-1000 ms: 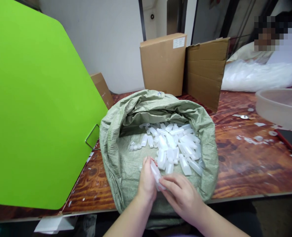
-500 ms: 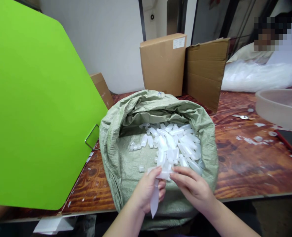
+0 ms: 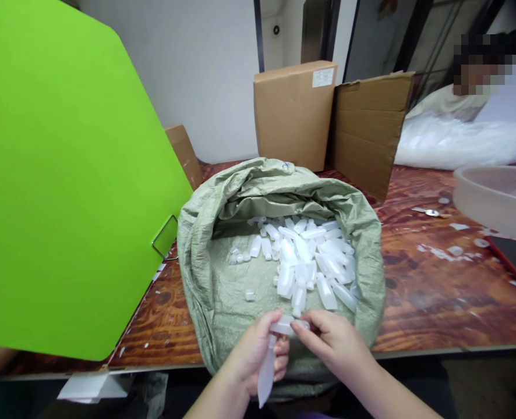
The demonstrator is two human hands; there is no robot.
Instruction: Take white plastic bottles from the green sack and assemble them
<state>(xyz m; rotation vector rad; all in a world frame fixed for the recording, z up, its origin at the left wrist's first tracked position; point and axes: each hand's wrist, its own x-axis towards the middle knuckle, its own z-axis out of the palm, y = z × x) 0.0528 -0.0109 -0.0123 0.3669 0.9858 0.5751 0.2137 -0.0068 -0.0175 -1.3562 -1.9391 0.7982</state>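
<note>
L hand (image 3: 258, 349) grips pointed pc (image 3: 265, 375), + 2nd pc (image 3: 283, 325) at thumb; R hand (image 3: 334, 337) pinches 2nd pc's end. Pc pile (image 3: 302, 249) in sack (image 3: 367, 233) beyond both hands.

The held pieces (image 3: 265, 378) look to be smooth, translucent white plastic with a soft sheen, as does the heap of pieces (image 3: 288, 251) in the sack (image 3: 367, 227). The sack seems to be woven plastic, crinkled and faintly shiny. Under it, the table (image 3: 419, 314) shows streaky reddish wood grain with a glossy finish. The green board (image 3: 66, 186) is smooth and fairly matt; its wire loop (image 3: 162, 230) is shiny metal. The box (image 3: 293, 116) is matt cardboard with a paper label (image 3: 323, 77). The bag (image 3: 463, 142) is glossy, wrinkled clear plastic; the tub (image 3: 480, 201) looks frosted.
</note>
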